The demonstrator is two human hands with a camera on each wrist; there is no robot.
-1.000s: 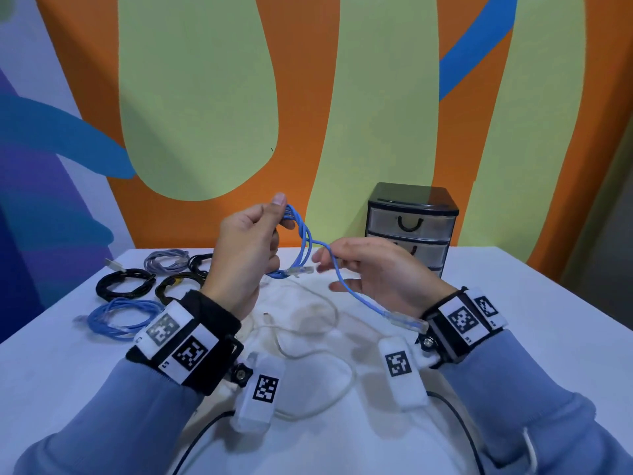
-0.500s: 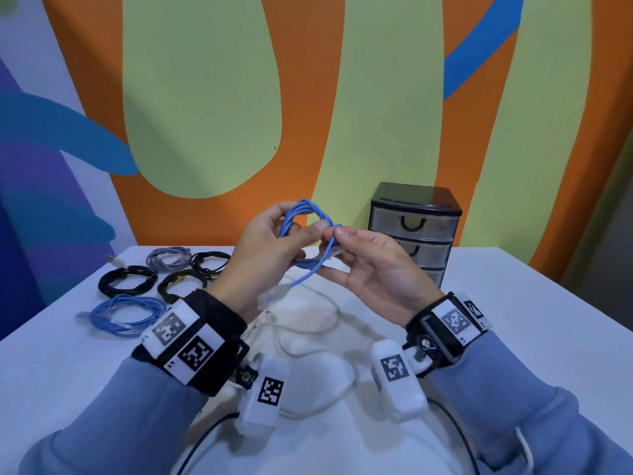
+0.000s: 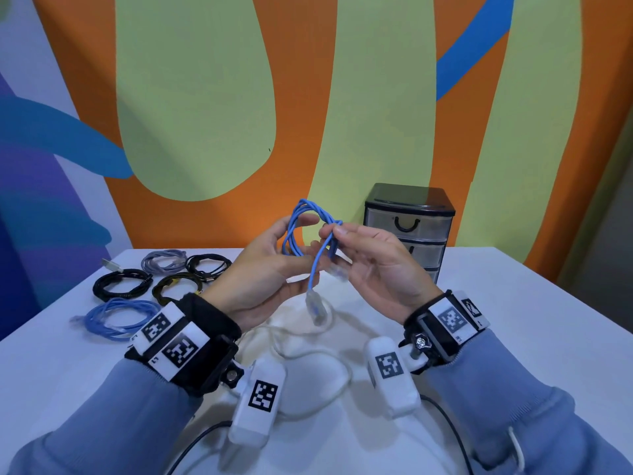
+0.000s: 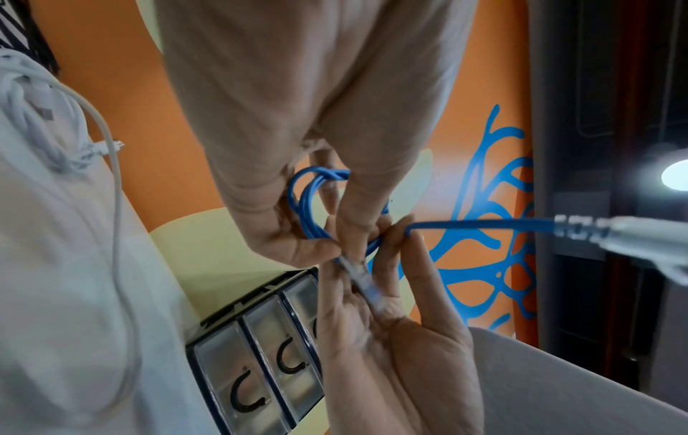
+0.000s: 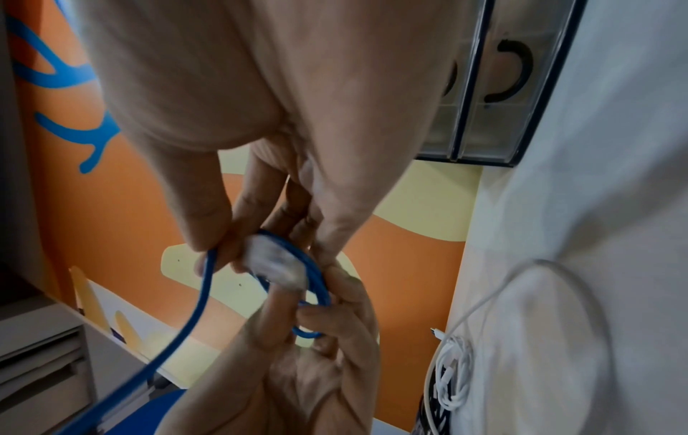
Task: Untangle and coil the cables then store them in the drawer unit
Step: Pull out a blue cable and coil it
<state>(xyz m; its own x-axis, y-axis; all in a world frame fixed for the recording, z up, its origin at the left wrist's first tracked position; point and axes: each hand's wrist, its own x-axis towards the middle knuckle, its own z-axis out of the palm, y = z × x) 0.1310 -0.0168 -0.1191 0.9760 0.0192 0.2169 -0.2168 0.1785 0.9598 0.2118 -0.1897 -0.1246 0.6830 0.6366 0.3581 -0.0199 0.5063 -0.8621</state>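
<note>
Two hands on one blue cable (image 3: 310,228): left hand (image 3: 263,269) gripped the loops, right hand (image 3: 373,265) pinched the tail. Light, springy; best held at the crossing.

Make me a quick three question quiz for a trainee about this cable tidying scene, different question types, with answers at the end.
1. True or false: every drawer of the drawer unit is closed.
2. Which hand pinches the tail of the blue cable? A) left hand B) right hand
3. Fill in: the loose cable on the table under the hands is ____ in colour.

Key: 1 true; 2 B; 3 white.
</note>
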